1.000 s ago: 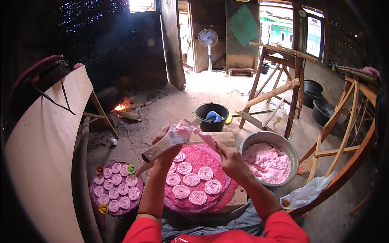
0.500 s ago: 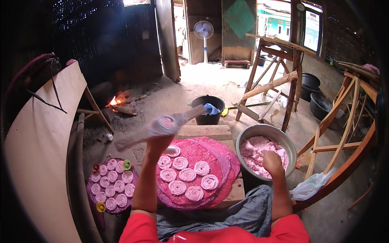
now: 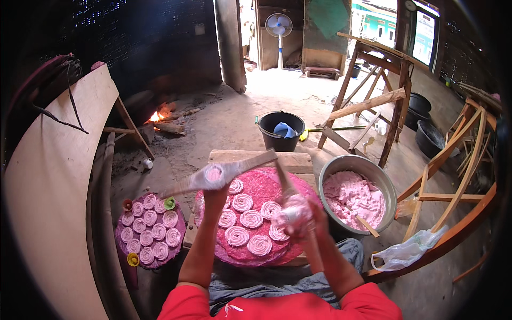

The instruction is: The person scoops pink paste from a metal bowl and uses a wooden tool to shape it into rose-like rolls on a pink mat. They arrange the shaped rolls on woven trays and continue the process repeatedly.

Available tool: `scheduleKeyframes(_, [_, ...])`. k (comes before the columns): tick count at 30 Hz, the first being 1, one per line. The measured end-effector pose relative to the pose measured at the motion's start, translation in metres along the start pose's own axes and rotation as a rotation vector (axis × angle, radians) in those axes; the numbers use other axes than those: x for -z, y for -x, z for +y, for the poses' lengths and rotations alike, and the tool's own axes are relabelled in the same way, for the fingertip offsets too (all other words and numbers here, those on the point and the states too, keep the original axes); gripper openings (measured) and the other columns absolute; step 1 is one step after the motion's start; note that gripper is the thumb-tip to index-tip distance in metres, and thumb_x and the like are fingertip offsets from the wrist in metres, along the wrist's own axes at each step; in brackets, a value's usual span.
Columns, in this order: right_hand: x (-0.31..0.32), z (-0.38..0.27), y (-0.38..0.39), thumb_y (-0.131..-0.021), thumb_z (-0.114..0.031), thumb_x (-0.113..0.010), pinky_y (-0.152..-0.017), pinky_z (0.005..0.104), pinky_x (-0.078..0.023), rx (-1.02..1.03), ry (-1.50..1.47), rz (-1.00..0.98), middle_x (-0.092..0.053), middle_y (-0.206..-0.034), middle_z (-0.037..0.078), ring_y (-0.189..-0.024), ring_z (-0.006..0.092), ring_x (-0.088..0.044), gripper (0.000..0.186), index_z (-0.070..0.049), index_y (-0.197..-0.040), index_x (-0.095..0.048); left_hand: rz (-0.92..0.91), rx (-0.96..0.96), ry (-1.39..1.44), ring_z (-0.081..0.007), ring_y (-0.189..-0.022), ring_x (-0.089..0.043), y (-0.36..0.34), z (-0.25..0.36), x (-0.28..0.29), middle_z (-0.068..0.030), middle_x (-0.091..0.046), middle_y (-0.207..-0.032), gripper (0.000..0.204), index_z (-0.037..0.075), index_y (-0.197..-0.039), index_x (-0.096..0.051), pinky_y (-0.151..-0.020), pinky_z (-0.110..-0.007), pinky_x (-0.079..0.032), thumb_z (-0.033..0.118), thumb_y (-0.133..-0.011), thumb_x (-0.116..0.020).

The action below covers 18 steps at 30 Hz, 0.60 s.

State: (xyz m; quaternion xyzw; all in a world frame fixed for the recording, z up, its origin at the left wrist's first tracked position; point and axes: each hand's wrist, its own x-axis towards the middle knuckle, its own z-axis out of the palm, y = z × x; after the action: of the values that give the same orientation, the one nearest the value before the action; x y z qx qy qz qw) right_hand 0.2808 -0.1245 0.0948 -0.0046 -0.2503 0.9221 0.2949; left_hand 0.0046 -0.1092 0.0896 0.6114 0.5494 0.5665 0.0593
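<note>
My left hand (image 3: 216, 194) is closed round a wooden bar with a pink-filled opening (image 3: 213, 173), raised over the pink round mat (image 3: 272, 186). My right hand (image 3: 317, 226) grips a second wooden bar (image 3: 285, 181), which meets the first near its top and carries a cylinder (image 3: 292, 213) smeared with pink paste; motion blurs it. Several pink piped rosettes (image 3: 250, 218) lie on the mat, which rests on a wooden board (image 3: 245, 154). At my right, a large metal bowl (image 3: 325, 202) holds pink paste (image 3: 352, 194) with a wooden stick (image 3: 368, 226) in it.
A second mat of rosettes (image 3: 151, 229) lies left, beside a tall plywood sheet (image 3: 53, 170). Further off are a small fire (image 3: 159, 116), a black bucket (image 3: 280, 141) and a standing fan (image 3: 278, 25). Wooden frames (image 3: 394, 96), a plastic bag (image 3: 405, 250) and dark tubs (image 3: 429, 137) are at right.
My right hand went down into the bowl, then came back left onto the tool, leaving a stick in the paste. The tool opened out, its pink-smeared cylinder now over the mat's right side.
</note>
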Motion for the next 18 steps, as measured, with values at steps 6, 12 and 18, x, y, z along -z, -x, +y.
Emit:
scheduleKeyframes(6, [-0.037, -0.037, -0.005, -0.093, -0.031, -0.054, -0.048, 0.0313, -0.046, 0.449, 1.182, 0.407, -0.06, -0.089, 0.015, -0.055, 0.0214, -0.056, 0.051, -0.001, -0.131, -0.037, -0.296, -0.423, -0.63, -0.0278, -0.063, -0.065, 0.033, 0.032, 0.013, -0.0107, -0.064, -0.074, 0.018, 0.008, -0.084, -0.063, -0.055, -0.039, -0.052, 0.023, -0.077, -0.072])
scheduleKeyframes(12, [-0.069, -0.04, -0.018, -0.086, -0.035, -0.067, -0.071, 0.0456, -0.051, 0.51, 1.874, -0.004, -0.059, -0.106, 0.028, -0.088, 0.0438, -0.064, 0.078, 0.0, -0.14, -0.023, -0.528, -0.127, -0.194, -0.0334, -0.073, -0.065, 0.034, 0.073, 0.022, -0.0125, -0.065, -0.074, 0.022, 0.008, -0.089, -0.066, -0.066, -0.044, -0.05, 0.022, -0.075, -0.074])
scheduleKeyframes(18, [-0.058, -0.028, -0.017, -0.083, -0.049, -0.067, -0.083, 0.046, -0.052, 0.22, 1.888, -0.121, -0.054, -0.12, 0.031, -0.101, 0.0456, -0.062, 0.087, 0.0, -0.143, -0.027, -0.84, -0.122, 0.13, -0.0321, -0.067, -0.062, 0.065, 0.059, 0.001, -0.015, -0.061, -0.071, 0.021, 0.007, -0.091, -0.064, -0.059, -0.043, -0.045, 0.018, -0.075, -0.072])
